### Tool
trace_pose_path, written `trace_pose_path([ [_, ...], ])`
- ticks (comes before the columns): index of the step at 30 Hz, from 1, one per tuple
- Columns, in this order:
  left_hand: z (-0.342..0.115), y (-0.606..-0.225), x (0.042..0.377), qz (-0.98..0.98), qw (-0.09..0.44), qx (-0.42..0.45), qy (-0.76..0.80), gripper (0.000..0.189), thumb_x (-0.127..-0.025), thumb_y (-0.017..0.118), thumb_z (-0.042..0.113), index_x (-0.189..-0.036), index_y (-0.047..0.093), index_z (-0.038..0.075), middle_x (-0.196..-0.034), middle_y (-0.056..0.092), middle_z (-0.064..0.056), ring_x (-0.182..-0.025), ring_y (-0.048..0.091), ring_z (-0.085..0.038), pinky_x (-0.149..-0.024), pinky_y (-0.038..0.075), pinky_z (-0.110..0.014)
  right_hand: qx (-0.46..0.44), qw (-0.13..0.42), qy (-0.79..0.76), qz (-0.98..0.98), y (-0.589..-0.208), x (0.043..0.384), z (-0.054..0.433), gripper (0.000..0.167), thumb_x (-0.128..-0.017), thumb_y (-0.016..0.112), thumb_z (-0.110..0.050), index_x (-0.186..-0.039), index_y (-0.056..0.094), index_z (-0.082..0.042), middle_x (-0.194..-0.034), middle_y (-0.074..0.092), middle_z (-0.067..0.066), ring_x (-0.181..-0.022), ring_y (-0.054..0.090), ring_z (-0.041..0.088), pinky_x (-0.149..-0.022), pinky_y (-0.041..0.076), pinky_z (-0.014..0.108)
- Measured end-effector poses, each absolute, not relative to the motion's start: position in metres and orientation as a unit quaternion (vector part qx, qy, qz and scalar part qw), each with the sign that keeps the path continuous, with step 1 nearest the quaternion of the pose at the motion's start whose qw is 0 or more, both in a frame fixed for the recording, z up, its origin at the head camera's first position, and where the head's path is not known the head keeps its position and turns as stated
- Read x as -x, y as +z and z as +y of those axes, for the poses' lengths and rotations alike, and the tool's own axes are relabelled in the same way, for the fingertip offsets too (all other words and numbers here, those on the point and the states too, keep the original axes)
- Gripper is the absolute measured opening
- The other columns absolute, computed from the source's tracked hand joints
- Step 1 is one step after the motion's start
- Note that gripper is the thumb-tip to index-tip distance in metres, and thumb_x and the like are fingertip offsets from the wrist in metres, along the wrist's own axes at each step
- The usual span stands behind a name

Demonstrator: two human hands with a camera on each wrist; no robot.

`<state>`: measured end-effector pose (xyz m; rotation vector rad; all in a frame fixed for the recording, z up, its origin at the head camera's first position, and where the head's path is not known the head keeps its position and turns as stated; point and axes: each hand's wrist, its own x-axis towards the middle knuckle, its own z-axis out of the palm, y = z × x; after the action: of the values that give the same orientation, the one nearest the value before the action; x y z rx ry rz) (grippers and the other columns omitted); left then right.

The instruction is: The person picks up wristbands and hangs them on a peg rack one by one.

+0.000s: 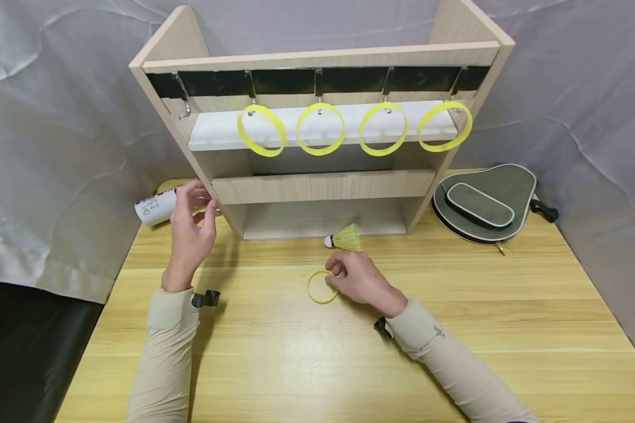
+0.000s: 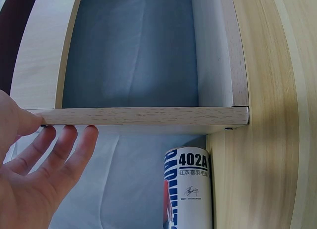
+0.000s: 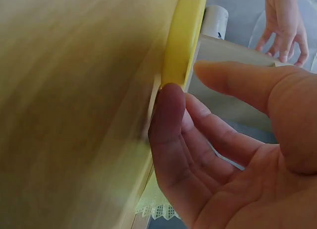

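A yellow ring (image 1: 323,302) is at the fingertips of my right hand (image 1: 362,279), low over the wooden table. Thumb and index finger pinch its near side; in the right wrist view the ring (image 3: 184,36) appears edge-on. My left hand (image 1: 191,226) grips the left side panel of a wooden shelf (image 1: 323,187). In the left wrist view, the thumb is at the panel's front edge and the fingertips touch its outer face. A yellow shuttlecock (image 1: 345,238) with a white tip lies just beyond the right hand, by the shelf's base.
Several hooks line the shelf's upper black strip. Yellow rings (image 1: 320,154) hang from the others, while the leftmost hook (image 1: 185,108) is bare. A white shuttlecock tube (image 1: 156,208) lies left of the shelf. At right is a green zipped paddle case (image 1: 489,200).
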<state>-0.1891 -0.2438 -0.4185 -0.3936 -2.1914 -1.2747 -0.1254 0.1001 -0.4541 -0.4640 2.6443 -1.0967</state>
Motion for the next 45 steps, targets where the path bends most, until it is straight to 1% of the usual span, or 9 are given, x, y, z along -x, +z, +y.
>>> trace_pose_path([
  [6, -0.244, -0.418, 0.189, -0.818, 0.283, 0.147, -0.478, 0.038, -0.107, 0.057, -0.007, -0.145, 0.049, -0.009, -0.12, 0.064, -0.029, -0.1, 0.067, -0.022, -0.079, 0.06, -0.005, 0.159, 0.13, -0.358, 0.911, -0.457, 0.126, 0.103, 0.011, -0.097, 0.082, -0.01, -0.105, 0.076, -0.004, -0.09, 0.071, 0.003, -0.081, 0.061, 0.011, -0.074, 0.055, 0.024],
  [10, -0.243, -0.418, 0.189, -0.818, 0.283, 0.147, -0.479, 0.038, -0.107, 0.057, -0.007, -0.144, 0.049, -0.009, -0.12, 0.064, -0.029, -0.1, 0.067, -0.024, -0.08, 0.06, -0.006, 0.169, 0.129, -0.358, 0.909, -0.459, 0.127, 0.106, 0.005, -0.097, 0.08, -0.008, -0.098, 0.075, -0.007, -0.088, 0.071, 0.002, -0.08, 0.062, 0.01, -0.073, 0.055, 0.023],
  [14, -0.243, -0.417, 0.189, -0.817, 0.283, 0.15, -0.48, 0.038, -0.107, 0.056, -0.007, -0.144, 0.049, -0.009, -0.12, 0.064, -0.029, -0.101, 0.067, -0.024, -0.08, 0.06, -0.006, 0.175, 0.125, -0.36, 0.908, -0.46, 0.128, 0.108, 0.008, -0.098, 0.078, -0.006, -0.092, 0.074, -0.009, -0.087, 0.071, 0.002, -0.08, 0.062, 0.01, -0.073, 0.056, 0.023],
  [18, -0.243, -0.417, 0.189, -0.817, 0.283, 0.15, -0.48, 0.038, -0.107, 0.056, -0.008, -0.144, 0.049, -0.01, -0.119, 0.065, -0.03, -0.101, 0.067, -0.023, -0.08, 0.061, -0.007, 0.172, 0.128, -0.359, 0.908, -0.459, 0.128, 0.109, 0.007, -0.098, 0.079, -0.007, -0.093, 0.075, -0.009, -0.087, 0.071, 0.002, -0.08, 0.062, 0.01, -0.074, 0.056, 0.023],
  [26, -0.243, -0.417, 0.189, -0.817, 0.284, 0.148, -0.479, 0.038, -0.107, 0.056, -0.008, -0.145, 0.048, -0.01, -0.12, 0.064, -0.029, -0.1, 0.067, -0.028, -0.08, 0.061, -0.008, 0.172, 0.127, -0.346, 0.913, -0.458, 0.127, 0.108, 0.008, -0.098, 0.08, -0.007, -0.09, 0.077, -0.009, -0.085, 0.072, 0.002, -0.079, 0.063, 0.01, -0.074, 0.057, 0.024],
  [32, -0.243, -0.417, 0.189, -0.815, 0.285, 0.153, -0.481, 0.038, -0.107, 0.056, -0.008, -0.144, 0.049, -0.01, -0.119, 0.064, -0.03, -0.1, 0.067, -0.025, -0.08, 0.06, -0.005, 0.17, 0.132, -0.353, 0.911, -0.457, 0.127, 0.109, 0.009, -0.098, 0.077, -0.008, -0.09, 0.076, -0.01, -0.085, 0.071, 0.001, -0.078, 0.062, 0.01, -0.072, 0.056, 0.023],
  [38, -0.243, -0.417, 0.189, -0.815, 0.285, 0.153, -0.48, 0.038, -0.108, 0.056, -0.007, -0.145, 0.049, -0.009, -0.12, 0.064, -0.03, -0.101, 0.066, -0.021, -0.08, 0.06, -0.006, 0.17, 0.143, -0.38, 0.898, -0.456, 0.127, 0.112, 0.006, -0.099, 0.076, -0.009, -0.093, 0.074, -0.011, -0.086, 0.071, 0.001, -0.078, 0.063, 0.01, -0.072, 0.056, 0.021],
  [42, -0.243, -0.417, 0.189, -0.816, 0.285, 0.153, -0.479, 0.038, -0.108, 0.056, -0.007, -0.145, 0.048, -0.01, -0.121, 0.064, -0.03, -0.102, 0.067, -0.023, -0.08, 0.06, -0.006, 0.178, 0.157, -0.398, 0.886, -0.457, 0.13, 0.116, 0.004, -0.099, 0.078, -0.01, -0.096, 0.075, -0.01, -0.088, 0.073, 0.002, -0.078, 0.065, 0.01, -0.073, 0.059, 0.022],
  [45, -0.243, -0.417, 0.189, -0.816, 0.285, 0.153, -0.479, 0.038, -0.107, 0.056, -0.008, -0.145, 0.048, -0.01, -0.121, 0.063, -0.03, -0.102, 0.067, -0.025, -0.081, 0.06, -0.006, 0.187, 0.182, -0.416, 0.871, -0.458, 0.132, 0.12, 0.004, -0.1, 0.078, -0.011, -0.1, 0.076, -0.009, -0.091, 0.075, 0.003, -0.08, 0.066, 0.011, -0.073, 0.06, 0.021],
])
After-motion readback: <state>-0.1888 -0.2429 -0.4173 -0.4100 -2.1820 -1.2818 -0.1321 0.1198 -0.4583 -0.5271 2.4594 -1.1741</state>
